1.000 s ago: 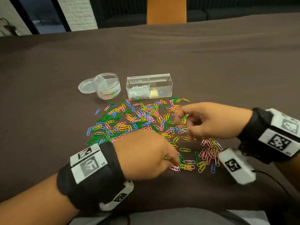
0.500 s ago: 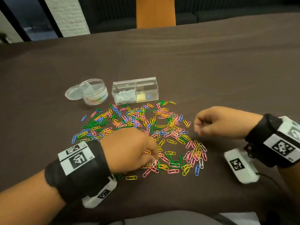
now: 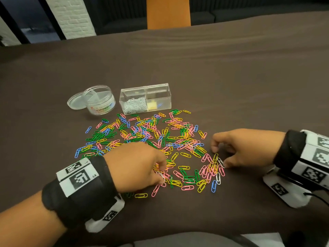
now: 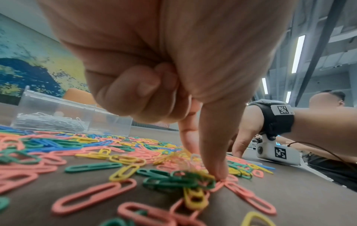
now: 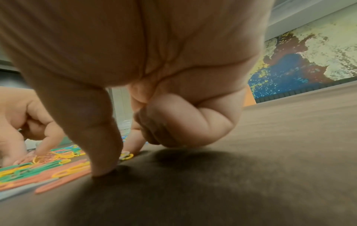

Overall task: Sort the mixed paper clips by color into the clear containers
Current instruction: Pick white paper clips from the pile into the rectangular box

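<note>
Mixed paper clips [image 3: 151, 139] in green, yellow, pink, blue and white lie spread on the brown tablecloth. My left hand [image 3: 161, 176] is at the pile's near side. Its thumb and index finger pinch a white clip [image 3: 161, 175]; in the left wrist view its other fingers are curled into the palm. My right hand [image 3: 219, 156] rests at the pile's right edge, with thumb and index finger spread on the cloth. The thumb touches another white clip [image 3: 220, 162]. Behind the pile stand a clear rectangular box [image 3: 156, 91] with silver clips in its left half, and a round clear jar [image 3: 100, 102].
The jar's lid [image 3: 74, 103] leans against its left side. An orange chair back [image 3: 168, 12] stands beyond the far table edge. Bare tablecloth [image 3: 231, 77] stretches to the right of and behind the containers.
My right hand drew back from the pile's middle to its right edge, lowered to the cloth and spread its thumb and index finger. My left hand stayed at the near side.
</note>
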The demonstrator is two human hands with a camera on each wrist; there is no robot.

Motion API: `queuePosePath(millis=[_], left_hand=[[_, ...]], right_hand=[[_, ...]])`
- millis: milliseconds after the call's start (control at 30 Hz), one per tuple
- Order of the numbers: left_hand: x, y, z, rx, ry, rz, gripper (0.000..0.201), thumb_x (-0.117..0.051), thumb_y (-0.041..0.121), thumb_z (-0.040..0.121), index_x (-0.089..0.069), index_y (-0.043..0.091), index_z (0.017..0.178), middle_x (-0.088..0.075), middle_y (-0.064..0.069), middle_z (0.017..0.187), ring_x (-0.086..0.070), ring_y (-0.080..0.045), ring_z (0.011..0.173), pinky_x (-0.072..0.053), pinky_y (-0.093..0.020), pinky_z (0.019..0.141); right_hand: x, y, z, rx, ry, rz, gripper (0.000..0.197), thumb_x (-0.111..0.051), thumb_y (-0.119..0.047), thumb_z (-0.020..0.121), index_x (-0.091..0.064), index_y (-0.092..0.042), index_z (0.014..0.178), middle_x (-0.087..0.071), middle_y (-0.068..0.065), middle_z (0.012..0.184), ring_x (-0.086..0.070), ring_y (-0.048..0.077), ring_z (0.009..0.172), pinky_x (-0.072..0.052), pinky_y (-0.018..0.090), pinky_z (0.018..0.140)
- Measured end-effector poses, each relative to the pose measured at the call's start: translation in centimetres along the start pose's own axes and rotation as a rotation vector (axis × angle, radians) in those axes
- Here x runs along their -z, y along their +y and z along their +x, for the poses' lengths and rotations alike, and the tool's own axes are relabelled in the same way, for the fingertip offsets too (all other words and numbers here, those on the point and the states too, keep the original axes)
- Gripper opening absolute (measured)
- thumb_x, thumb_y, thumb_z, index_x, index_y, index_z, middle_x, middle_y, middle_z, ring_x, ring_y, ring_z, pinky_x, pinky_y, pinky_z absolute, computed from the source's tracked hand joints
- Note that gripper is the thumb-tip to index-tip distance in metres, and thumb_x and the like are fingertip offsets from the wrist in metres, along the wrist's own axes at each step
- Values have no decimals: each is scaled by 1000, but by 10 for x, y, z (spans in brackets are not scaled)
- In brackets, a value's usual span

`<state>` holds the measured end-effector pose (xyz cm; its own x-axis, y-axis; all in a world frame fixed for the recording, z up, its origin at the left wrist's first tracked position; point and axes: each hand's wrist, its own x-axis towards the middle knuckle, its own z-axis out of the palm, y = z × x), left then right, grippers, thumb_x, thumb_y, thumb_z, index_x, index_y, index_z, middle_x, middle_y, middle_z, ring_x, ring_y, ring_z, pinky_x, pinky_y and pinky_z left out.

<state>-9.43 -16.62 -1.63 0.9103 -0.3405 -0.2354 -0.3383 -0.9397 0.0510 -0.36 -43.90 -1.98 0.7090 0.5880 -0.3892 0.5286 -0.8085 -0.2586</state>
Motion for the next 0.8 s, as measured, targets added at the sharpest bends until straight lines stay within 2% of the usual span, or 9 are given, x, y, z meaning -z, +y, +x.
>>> queuePosePath(millis=[167, 267, 333, 400, 500, 567, 633, 700, 800], left_hand=[[5, -5, -1, 43, 10, -46, 31, -67, 64, 79, -61, 36, 91, -50, 10, 62, -45, 1, 60, -32, -19, 57], [8, -9, -4, 47, -8, -64, 28, -68, 59, 81, -64, 38, 98, -50, 9, 60, -45, 2, 58, -30, -17, 56], [8, -10, -6, 42, -16, -65, 27, -68, 56, 83, -64, 40, 104, -49, 10, 58, -44, 3, 57, -29, -17, 55], [9, -10, -7, 34, -8, -53, 27, -67, 55, 85, -64, 41, 108, -48, 10, 58, -43, 4, 57, -30, -18, 57], [8, -8, -8, 33, 10, -42, 26, -65, 54, 86, -65, 41, 107, -48, 10, 58, -42, 5, 57, -33, -22, 60], [7, -6, -8, 27, 22, -13, 24, -64, 55, 86, -65, 38, 104, -47, 10, 59, -43, 2, 58, -33, -21, 58], [6, -5, -8, 36, 11, 20, 24, -62, 56, 87, -65, 36, 100, -48, 12, 64, -46, -3, 64, -35, -23, 61], [5, -4, -8, 45, 20, 31, 22, -59, 56, 87, -65, 36, 96, -53, 15, 72, -50, -3, 75, -42, -25, 68], [3, -3, -8, 36, 60, 31, 18, -54, 50, 90, -62, 34, 94, -59, 14, 79, -54, -7, 80, -47, -27, 71]], right_hand=[[-1, -1, 1, -11, -43, 0, 17, -71, -30, 81, -56, -28, 89, -55, -7, 71, -48, 5, 58, -38, 19, 56], [4, 6, -2, -35, -63, 9, 15, -70, -31, 80, -56, -25, 78, -58, -8, 67, -49, 5, 57, -42, 23, 57], [8, 12, -7, -23, -61, 63, 17, -66, -22, 81, -53, -21, 71, -56, -9, 62, -46, 6, 54, -41, 26, 56], [11, 17, -12, -10, -53, 353, 25, -60, -9, 83, -44, -18, 67, -51, -5, 59, -39, 12, 52, -35, 30, 50], [9, 20, -16, -35, -57, 864, 15, -49, -4, 68, -38, -14, 72, -57, 13, 66, -31, 16, 44, -22, 19, 42], [7, 19, -17, -27, -54, 915, 18, -43, -4, 61, -38, -10, 78, -57, 17, 69, -30, 15, 41, -21, 16, 41], [4, 15, -18, -12, -73, 967, 18, -43, -3, 62, -43, -11, 79, -51, 15, 68, -30, 14, 41, -22, 16, 41], [3, 7, -19, 13, -128, 954, 13, -48, -4, 68, -50, -12, 78, -47, 8, 64, -30, 13, 45, -25, 19, 40], [-1, -5, -22, 20, -108, 521, 9, -65, -15, 82, -57, -15, 78, -56, -3, 60, -45, 8, 51, -39, 20, 48]])
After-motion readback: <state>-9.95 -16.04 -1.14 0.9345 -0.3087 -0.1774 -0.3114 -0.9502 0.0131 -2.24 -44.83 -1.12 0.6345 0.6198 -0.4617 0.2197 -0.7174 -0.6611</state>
